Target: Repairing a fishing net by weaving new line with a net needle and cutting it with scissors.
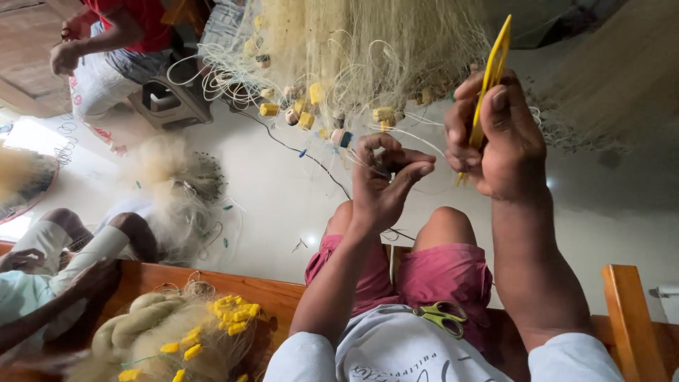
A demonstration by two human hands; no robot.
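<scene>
Nearest me, green-handled scissors lie on my lap above the pink shorts, and a bundled net with yellow floats rests on the wooden bench to my left. My left hand pinches fine line from the net between fingertips, while my right hand is closed around a yellow netting needle, held upright just beside it. Beyond, the hanging fishing net with its yellow floats drapes above the white floor, and another person stands far left.
</scene>
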